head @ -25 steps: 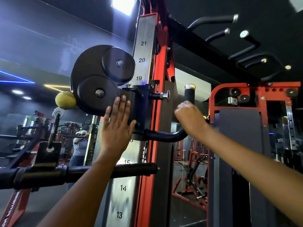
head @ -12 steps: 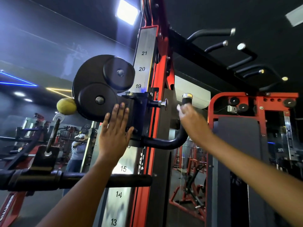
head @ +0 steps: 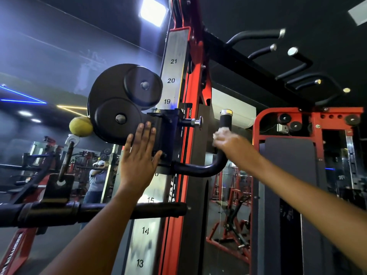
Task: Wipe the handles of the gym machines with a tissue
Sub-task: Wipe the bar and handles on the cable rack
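red steel makes the tall machine post (head: 195, 135). its black pulley block (head: 123, 104) is pressed by the flat left hand (head: 139, 155), fingers straight. the bent black handle (head: 216, 157) is gripped by the blurry right hand (head: 230, 142), white tissue (head: 223, 130) bunched inside.

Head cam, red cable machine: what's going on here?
A person is wiping the black curved handle on the red-framed machine. The right hand grips the handle's upright part with a white tissue bunched at the fingers; the hand is motion-blurred, so mid-wipe. The left hand lies flat, fingers straight, against the black pulley carriage just under the round black pulley discs, seemingly steadying it. The handle's metal-capped top sits above the tissue, uncovered.
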{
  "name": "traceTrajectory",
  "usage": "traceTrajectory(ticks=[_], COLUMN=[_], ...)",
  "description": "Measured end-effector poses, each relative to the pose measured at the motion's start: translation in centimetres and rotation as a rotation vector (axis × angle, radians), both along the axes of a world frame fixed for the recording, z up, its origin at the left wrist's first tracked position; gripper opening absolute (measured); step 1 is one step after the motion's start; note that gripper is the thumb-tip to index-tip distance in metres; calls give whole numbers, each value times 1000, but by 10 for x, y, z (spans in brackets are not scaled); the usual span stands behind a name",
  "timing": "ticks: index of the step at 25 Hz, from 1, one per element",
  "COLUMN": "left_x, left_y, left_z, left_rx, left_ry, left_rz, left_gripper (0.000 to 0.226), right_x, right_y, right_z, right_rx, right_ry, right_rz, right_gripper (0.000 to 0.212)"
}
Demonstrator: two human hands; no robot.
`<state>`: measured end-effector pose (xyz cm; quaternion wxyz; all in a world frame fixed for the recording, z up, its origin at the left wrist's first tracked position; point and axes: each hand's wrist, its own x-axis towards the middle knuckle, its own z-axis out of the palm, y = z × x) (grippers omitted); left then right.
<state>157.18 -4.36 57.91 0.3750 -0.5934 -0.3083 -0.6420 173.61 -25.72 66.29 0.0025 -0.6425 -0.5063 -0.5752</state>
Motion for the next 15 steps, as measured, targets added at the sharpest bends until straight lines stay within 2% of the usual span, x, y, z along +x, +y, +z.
traceTrajectory(ticks=[2, 4, 7, 9, 11, 15], left_x=[0, -1, -1, 0, 0, 1], left_y=[1, 1, 1, 1, 3, 4], left_z=[0, 0, -1, 0, 0, 0], left_rx=[0, 1, -4, 8, 14, 11], left_ry=[4, 5, 9, 2, -5, -10], left_rz=[13, 9, 6, -3, -16, -2], left_gripper=[66, 66, 66, 66, 66, 66], right_x=[-7, -17, -42, -28, -9, -11], right_y=[8, 27, 44, 31, 16, 31], right_z=[-49, -84, -77, -54, -44, -88], right_rx=[18, 56, 14, 37, 125, 285], right_ry=[25, 94, 192, 91, 105, 200], right_rz=[43, 204, 356, 315, 148, 238], right_gripper=[25, 32, 39, 34, 34, 40])
